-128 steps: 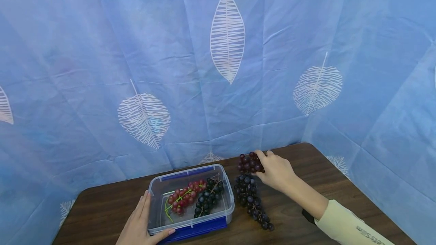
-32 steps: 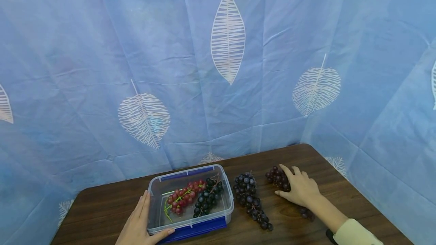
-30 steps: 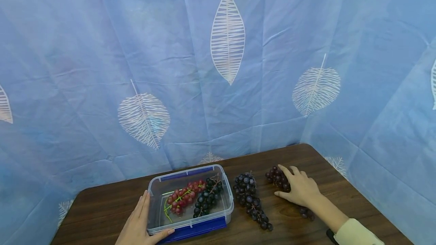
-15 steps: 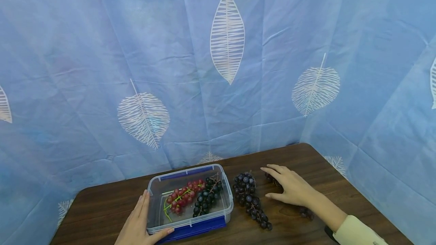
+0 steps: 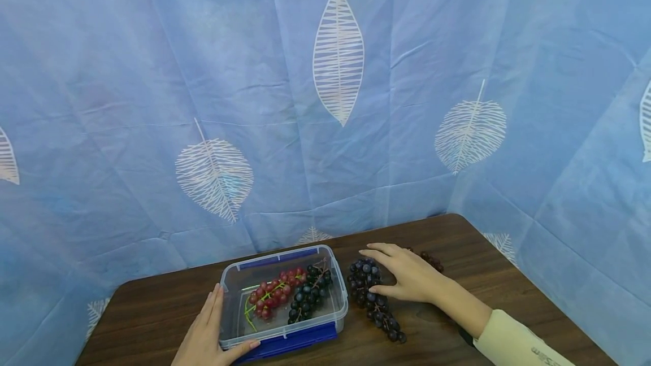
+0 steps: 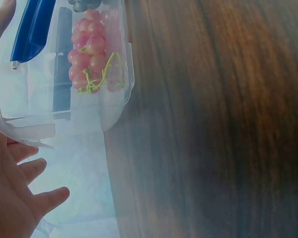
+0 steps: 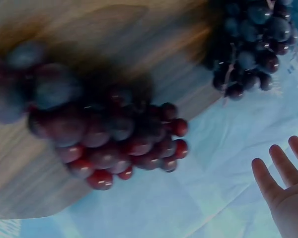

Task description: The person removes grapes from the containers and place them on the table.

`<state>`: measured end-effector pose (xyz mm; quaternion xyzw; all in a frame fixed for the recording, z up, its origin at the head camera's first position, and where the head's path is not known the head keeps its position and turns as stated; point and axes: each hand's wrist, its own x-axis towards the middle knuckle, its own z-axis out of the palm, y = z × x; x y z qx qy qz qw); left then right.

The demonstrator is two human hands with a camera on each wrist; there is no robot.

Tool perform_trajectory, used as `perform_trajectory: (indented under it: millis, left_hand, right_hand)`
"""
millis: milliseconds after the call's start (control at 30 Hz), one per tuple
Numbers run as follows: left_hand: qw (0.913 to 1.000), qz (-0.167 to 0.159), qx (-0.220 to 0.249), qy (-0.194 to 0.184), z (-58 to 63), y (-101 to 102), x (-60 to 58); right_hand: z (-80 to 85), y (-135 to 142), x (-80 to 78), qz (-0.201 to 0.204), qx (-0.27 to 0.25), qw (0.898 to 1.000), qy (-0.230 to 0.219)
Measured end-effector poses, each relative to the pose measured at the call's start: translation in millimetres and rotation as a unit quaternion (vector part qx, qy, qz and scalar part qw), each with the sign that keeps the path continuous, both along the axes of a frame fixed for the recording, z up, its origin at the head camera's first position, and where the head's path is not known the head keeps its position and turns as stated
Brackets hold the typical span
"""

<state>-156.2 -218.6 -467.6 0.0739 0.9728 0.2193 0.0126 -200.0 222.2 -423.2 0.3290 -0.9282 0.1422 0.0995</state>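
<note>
My left hand (image 5: 200, 332) rests against the left wall of a clear plastic container (image 5: 343, 292), fingers straight, thumb along its front corner. Inside lie a bunch of red grapes (image 5: 274, 297) with a green stem and a bunch of black grapes (image 5: 307, 301). To the container's right, a second black bunch (image 5: 380, 314) lies on the table. My right hand (image 5: 409, 277) hovers at that bunch, fingers spread and extended; contact cannot be told. Behind it, partly hidden, lies a dark red grape bunch (image 5: 432, 261), seen larger in the right wrist view (image 7: 109, 139).
A dark wooden table (image 5: 163, 304) carries everything, its right edge sloping toward me. A blue cloth with white leaf prints (image 5: 285, 72) hangs right behind it. Blue clasp flaps (image 5: 290, 344) stick out from the container's front.
My right hand first moved the dark red bunch rightward, away from the black one, then let go. It has since come back left to the black bunch. The left hand stays put.
</note>
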Motion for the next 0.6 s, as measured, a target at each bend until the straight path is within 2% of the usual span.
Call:
perform_trajectory:
  millis: [267, 600]
  left_hand:
    - [0.9999, -0.003, -0.004, 0.01, -1.2, -0.4, 1.1]
    - [0.9998, -0.006, -0.011, 0.014, -2.3, 0.5, 1.5]
  right_hand:
    - [8.8, -21.3, -2.4, 0.022, 0.013, 1.0, 0.015]
    - [18.5, -44.4, -4.3, 0.036, 0.029, 0.999, -0.002]
